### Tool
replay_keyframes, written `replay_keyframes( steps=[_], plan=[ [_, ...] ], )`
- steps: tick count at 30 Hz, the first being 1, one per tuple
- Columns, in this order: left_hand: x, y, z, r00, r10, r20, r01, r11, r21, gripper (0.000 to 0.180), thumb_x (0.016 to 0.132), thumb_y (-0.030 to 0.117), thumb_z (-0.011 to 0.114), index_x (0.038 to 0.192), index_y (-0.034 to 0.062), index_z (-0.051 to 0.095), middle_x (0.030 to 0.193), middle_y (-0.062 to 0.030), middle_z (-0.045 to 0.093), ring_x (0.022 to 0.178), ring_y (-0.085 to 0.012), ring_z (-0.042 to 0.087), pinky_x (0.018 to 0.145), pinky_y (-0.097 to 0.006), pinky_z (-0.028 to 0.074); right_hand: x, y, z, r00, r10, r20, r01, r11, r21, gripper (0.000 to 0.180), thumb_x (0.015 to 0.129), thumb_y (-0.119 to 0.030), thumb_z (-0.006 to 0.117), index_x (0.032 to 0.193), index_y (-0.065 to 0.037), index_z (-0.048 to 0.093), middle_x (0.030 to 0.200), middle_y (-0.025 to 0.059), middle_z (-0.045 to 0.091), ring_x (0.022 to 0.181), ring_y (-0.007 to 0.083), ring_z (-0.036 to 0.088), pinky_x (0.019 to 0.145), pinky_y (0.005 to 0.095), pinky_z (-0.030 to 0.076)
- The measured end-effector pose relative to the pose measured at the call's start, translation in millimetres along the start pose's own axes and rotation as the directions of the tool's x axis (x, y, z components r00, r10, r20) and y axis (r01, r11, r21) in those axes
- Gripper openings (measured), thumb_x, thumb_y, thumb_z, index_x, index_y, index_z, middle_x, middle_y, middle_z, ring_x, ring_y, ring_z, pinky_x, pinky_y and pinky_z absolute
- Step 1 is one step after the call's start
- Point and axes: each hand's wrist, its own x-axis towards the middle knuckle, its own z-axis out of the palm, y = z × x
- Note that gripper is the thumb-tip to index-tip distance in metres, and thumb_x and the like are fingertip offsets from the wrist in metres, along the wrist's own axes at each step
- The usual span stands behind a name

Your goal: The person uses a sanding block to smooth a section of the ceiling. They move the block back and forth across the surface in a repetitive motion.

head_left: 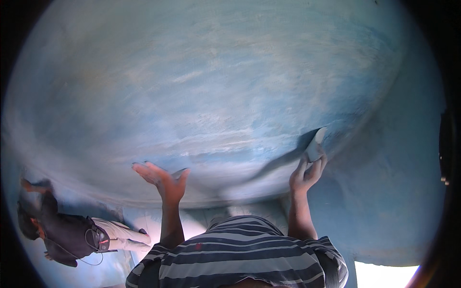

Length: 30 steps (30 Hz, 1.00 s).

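Observation:
A broad wall point(206, 96) with patchy blue and whitish paint spreads in front of me. My left hand point(168, 182) is raised at the wall's lower part with its fingers spread, holding nothing; I cannot tell if the fingertips touch it. Farther right, my right hand point(307, 173) pinches a curled, pale grey sheet of sandpaper point(317, 146) between thumb and fingers. The sandpaper is at the wall near its right corner, and a dark shadow falls beside it. White dust coats the right fingers.
At the left, another person point(72, 235) in a dark top and light trousers reaches an arm to the wall. A second blue wall point(384, 192) meets the first at the right. A bright opening point(386, 276) shows at the lower right.

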Motion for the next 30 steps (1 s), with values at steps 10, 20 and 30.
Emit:
replay_keyframes(
  steps=[10, 20, 30],
  plan=[
    [-8.3, -6.3, -17.8, 0.942, -0.301, -0.148, 0.256, 0.931, -0.262, 0.095, 0.091, 0.031, 0.070, 0.163, 0.0047, 0.014, 0.166, -0.0332, -0.003, 0.155, -0.0497, 0.002, 0.122, -0.061, 0.011, -6.1, -0.1, -2.5, 0.992, 0.128, -0.009, -0.127, 0.989, 0.076, 0.011, 0.092, 0.005, 0.062, 0.100, 0.008, 0.054, 0.113, 0.0213, 0.057, 0.101, 0.0328, 0.056, 0.094, 0.0345, 0.043],
    [26.1, -29.6, -32.8, 0.959, -0.209, -0.191, 0.181, 0.971, -0.154, 0.095, 0.095, 0.033, 0.059, 0.162, -0.0016, 0.000, 0.166, -0.0332, -0.009, 0.155, -0.0512, -0.002, 0.121, -0.062, 0.009, 38.6, -20.5, -4.2, 0.981, 0.156, -0.117, -0.158, 0.987, -0.010, 0.015, 0.096, 0.003, 0.058, 0.111, 0.008, 0.058, 0.119, 0.0168, 0.056, 0.104, 0.0303, 0.055, 0.095, 0.0350, 0.043],
    [42.2, -18.3, -34.5, 0.954, -0.116, -0.276, 0.066, 0.980, -0.186, 0.089, 0.099, 0.041, 0.054, 0.161, -0.0022, 0.008, 0.165, -0.0341, -0.004, 0.154, -0.0518, 0.003, 0.121, -0.063, 0.013, 59.1, -18.5, 1.6, 0.943, 0.226, -0.246, -0.238, 0.971, -0.021, 0.022, 0.093, 0.008, 0.055, 0.115, 0.007, 0.058, 0.123, 0.0176, 0.054, 0.111, 0.0323, 0.055, 0.099, 0.0361, 0.041]
  ],
)
